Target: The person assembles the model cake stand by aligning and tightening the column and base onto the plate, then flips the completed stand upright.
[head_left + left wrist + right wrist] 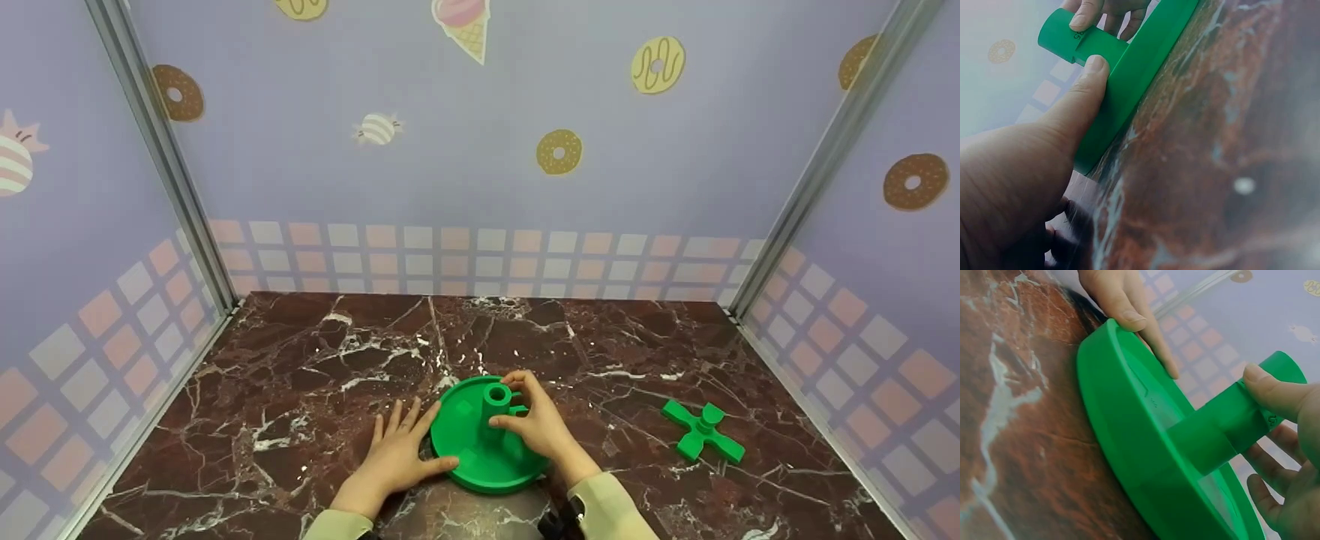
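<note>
Before me stands a lavender back wall [450, 97], with a left wall [67, 247] and a right wall [862, 247] closing in my sides. Grey metal posts [161, 157] run up both far corners. The back wall carries printed donuts [564, 163], a striped candy [379, 133] and, at the top, a pink ice cream cone [463, 22]. Pink and white squares [455, 238] band all three walls low down. My desk [622, 337] is dark reddish-brown, marble-patterned with white veins, and has a pale sheen near me.
</note>
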The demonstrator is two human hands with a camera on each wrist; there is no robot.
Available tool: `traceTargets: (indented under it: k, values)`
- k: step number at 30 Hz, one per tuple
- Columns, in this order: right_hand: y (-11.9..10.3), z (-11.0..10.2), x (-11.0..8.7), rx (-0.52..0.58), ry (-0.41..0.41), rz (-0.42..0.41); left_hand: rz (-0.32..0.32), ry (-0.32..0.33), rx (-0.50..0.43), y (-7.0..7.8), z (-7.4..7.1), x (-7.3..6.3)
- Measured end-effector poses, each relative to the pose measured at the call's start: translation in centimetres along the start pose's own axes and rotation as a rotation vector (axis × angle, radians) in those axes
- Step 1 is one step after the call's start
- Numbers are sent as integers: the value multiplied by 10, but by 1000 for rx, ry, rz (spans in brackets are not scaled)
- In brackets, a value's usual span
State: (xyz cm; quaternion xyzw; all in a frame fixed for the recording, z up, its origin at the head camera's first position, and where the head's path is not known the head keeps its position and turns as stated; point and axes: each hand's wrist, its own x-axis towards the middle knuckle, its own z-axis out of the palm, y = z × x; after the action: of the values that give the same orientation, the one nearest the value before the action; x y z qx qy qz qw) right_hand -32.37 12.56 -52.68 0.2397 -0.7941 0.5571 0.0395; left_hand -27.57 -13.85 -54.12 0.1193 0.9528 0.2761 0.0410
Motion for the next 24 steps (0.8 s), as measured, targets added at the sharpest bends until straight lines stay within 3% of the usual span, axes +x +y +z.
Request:
traceTargets:
  k: [10,13,20,24]
  values:
    - [-1,3,-3,-7,17,6,-3,-2,-4,0,2,-1]
    - [-1,-2,-1,23,-35,5,-4,-2,-4,0,2,-1]
    - [0,-19,8,129,-263,-2,-3,-2,-1,1,1,-1]
    - [-1,-22,10,120,-309,20,-7,-5,-2,1,1,-1]
